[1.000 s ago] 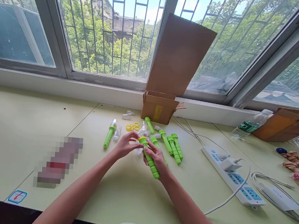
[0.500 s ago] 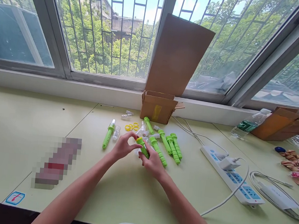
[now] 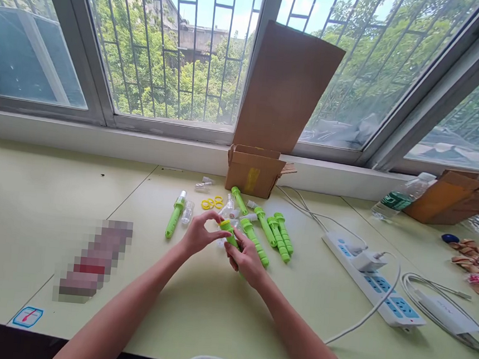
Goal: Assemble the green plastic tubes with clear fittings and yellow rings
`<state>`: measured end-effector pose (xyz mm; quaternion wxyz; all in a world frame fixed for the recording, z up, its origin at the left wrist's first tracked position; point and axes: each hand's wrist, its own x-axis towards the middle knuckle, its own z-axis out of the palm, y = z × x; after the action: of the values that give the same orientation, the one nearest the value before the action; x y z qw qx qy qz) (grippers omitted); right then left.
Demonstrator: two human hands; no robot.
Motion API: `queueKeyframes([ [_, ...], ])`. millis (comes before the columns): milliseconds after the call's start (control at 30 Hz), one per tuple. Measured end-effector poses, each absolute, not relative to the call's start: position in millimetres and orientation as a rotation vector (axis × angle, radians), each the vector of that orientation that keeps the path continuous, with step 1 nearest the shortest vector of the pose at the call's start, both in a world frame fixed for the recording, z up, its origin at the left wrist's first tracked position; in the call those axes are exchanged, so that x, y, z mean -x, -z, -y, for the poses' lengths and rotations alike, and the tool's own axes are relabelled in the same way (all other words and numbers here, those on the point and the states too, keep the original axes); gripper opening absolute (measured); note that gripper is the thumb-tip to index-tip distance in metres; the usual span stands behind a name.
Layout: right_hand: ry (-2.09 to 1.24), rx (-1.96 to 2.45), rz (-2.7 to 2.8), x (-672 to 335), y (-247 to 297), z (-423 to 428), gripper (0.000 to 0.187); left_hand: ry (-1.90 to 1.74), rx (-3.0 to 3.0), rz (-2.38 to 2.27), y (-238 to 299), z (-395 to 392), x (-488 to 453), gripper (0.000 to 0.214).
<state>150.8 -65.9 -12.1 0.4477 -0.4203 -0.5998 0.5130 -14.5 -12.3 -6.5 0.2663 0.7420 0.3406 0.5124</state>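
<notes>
My right hand is wrapped round a green plastic tube, held tilted above the table. A yellow ring sits at the tube's upper end, and my left hand pinches it between thumb and forefinger. Several ridged green tubes, among them one nearby, lie just right of my hands. To the left, another green tube has a clear tip, with a clear plastic cup beside it. Loose yellow rings lie beyond my fingers. Some clear parts behind my hands are partly hidden.
A small cardboard box with a raised flap stands by the window. On the right are a white power strip with cables, a charger, a water bottle and another cardboard box. A blurred patch covers something at left.
My hands stay at nearly the same place round the green tube. The right fingers have shifted slightly on it, and the whole view has moved a little.
</notes>
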Motion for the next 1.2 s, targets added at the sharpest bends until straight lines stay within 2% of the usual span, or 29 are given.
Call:
queueKeyframes([
  [333, -1.454, 0.935, 1.319, -146.6, 4.0, 70.0, 0.047, -1.403, -1.922, -0.932, 10.9, 12.7, 12.2, 0.032],
  [600, -1.58, 0.863, 1.234, -150.7, 2.1, 68.1, 0.028, -1.408, -1.855, -0.84, 7.1, 17.4, 8.6, 0.03],
  [767, -1.424, 0.943, 1.367, -148.8, 4.9, 67.3, 0.031, -1.39, -1.875, -0.885, 4.1, 19.8, 9.1, 0.027],
  [1000, -0.925, 1.214, 1.585, -146.6, 8.8, 66.8, 0.032, -1.508, -1.94, -1.014, 9.2, 18.5, 8.6, 0.027],
  [1200, -0.892, 1.192, 1.546, -146.5, 10.9, 67.4, 0.027, -1.548, -1.939, -1.003, 12.2, 18.5, 6.5, 0.027],
])
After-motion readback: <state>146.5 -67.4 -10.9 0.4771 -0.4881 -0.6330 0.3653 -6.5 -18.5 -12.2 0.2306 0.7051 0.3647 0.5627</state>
